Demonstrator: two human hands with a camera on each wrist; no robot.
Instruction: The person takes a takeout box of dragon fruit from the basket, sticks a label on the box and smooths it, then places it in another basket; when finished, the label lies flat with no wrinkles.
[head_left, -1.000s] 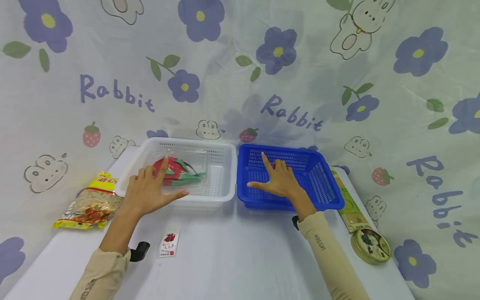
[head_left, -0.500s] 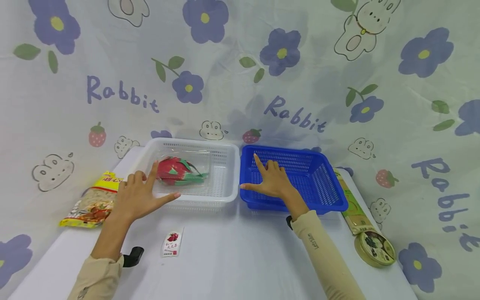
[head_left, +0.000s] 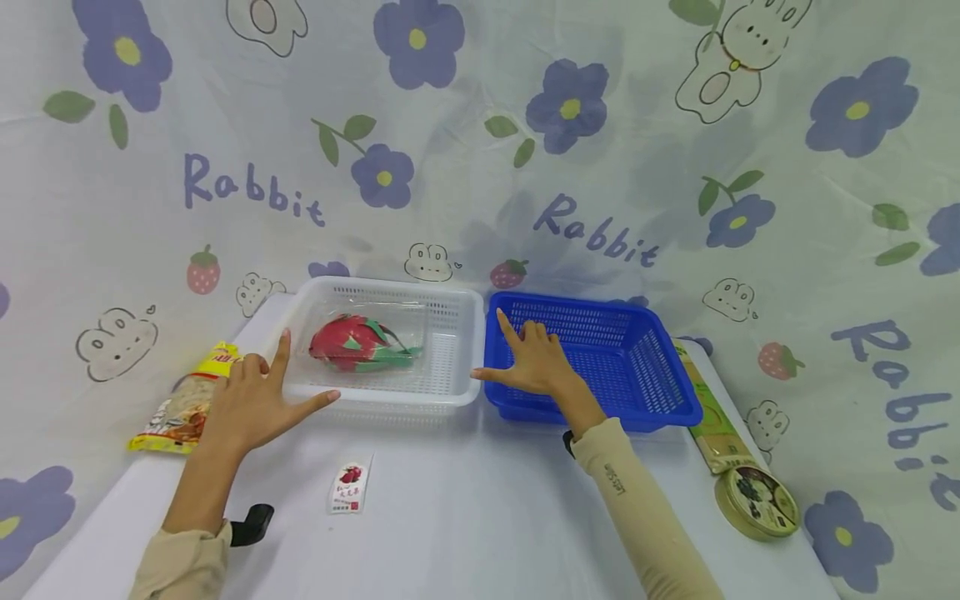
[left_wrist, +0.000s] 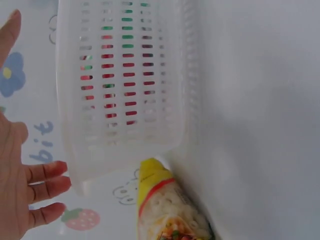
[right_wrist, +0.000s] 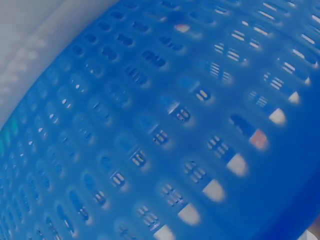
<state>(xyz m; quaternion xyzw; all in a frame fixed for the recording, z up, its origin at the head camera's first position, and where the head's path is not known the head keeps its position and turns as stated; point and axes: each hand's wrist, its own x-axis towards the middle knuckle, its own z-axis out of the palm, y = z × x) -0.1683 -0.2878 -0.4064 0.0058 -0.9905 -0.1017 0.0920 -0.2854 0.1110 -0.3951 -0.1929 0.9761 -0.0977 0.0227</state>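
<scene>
In the head view, a dragon fruit [head_left: 352, 343] in a clear plastic box [head_left: 411, 317] lies inside the white basket [head_left: 457, 392]. My left hand [head_left: 243, 408] hovers at that basket's front left corner, thumb and index finger spread wide, holding nothing. The left wrist view shows the same hand beside the white basket's slotted wall, three fingertips [left_wrist: 55, 187] close to its rim. My right hand [head_left: 536, 362] is over the left part of the blue basket [head_left: 592, 412], index finger and thumb stretched apart, holding nothing. Only blue slotted plastic fills the right wrist view; the hand is hidden there.
A yellow-ended food bag [head_left: 183, 408] leans left of the white basket. In front lies a small label [head_left: 348, 487] with red fruit printed on it. Right of the blue basket are a green packet [head_left: 712, 425] and a round gold tin [head_left: 757, 502].
My left hand has moved left and slightly down, away from the dragon fruit box. My right hand has shifted left across the blue basket. The head view has turned slightly left.
</scene>
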